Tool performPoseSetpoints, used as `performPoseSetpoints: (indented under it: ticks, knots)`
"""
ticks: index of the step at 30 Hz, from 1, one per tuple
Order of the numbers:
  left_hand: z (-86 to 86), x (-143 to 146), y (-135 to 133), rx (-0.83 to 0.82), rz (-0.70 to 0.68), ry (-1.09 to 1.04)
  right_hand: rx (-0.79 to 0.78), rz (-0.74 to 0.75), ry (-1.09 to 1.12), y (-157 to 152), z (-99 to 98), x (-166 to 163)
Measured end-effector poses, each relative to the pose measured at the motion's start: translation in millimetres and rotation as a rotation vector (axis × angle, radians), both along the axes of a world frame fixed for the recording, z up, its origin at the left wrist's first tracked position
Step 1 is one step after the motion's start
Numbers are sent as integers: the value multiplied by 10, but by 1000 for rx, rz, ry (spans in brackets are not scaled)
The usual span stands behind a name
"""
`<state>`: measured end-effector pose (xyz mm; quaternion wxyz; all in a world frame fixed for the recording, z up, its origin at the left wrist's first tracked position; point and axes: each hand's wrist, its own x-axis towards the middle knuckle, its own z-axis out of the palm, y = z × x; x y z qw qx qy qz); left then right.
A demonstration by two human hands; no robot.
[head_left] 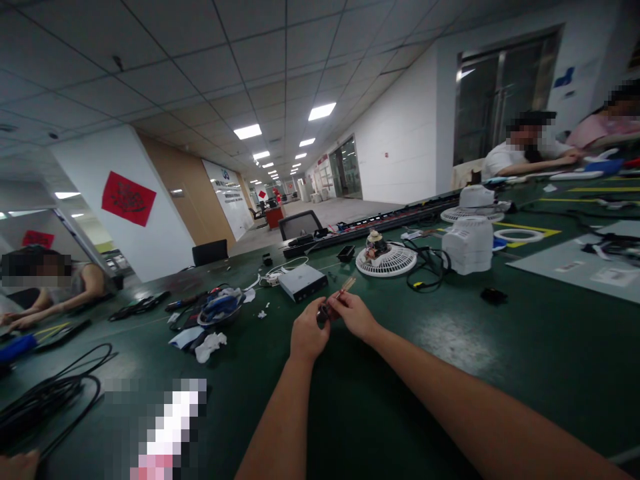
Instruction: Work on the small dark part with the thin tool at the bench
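Note:
My left hand (308, 333) is closed around a small dark round part (323, 312), held just above the green tabletop. Right beside it, my right hand (356, 316) pinches thin reddish-tan strands (347, 285) that point up and away from me; they look like wires, but are too small to be sure. Whether the strands join the dark part is hidden by my fingers. Beyond my hands sits a flat silver-grey box (303, 283). To its right, a round white fan grille (387, 260) lies with a motor (376, 245) standing on it.
A white plastic housing (467, 245) and black cable (429, 267) lie to the right. On the left are a bowl of rags (220, 305), crumpled tissue (210, 347) and coiled black cable (50, 393). Other people (525, 150) sit at the table's far right and left.

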<state>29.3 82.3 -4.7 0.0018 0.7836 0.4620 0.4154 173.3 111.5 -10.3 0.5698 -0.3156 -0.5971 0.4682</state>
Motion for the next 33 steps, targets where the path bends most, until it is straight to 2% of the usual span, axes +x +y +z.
performPoseSetpoints:
  ticks: [3, 9, 13, 18, 23, 28, 31, 33]
  knots:
    - [16, 2, -10, -10, 10, -6, -5, 11, 13, -4, 3, 2]
    - [39, 33, -44, -35, -52, 47, 73, -133, -123, -8, 5, 19]
    - [36, 51, -46, -21, -53, 45, 92, -107, -114, -27, 18, 22]
    - [13, 51, -28, -29, -18, 47, 92, -190, -163, -27, 13, 31]
    - [-11, 36, -10, -24, -3, 57, 66, -116, -125, -35, 24, 32]
    - [-15, 26, -4, -16, -3, 44, 69, -152, -162, -32, 26, 43]
    - [-14, 14, -2, -22, -3, 59, 26, -60, -163, -23, 15, 54]
    - [-14, 6, 0, -21, 10, 56, 21, -51, -146, -14, 6, 54]
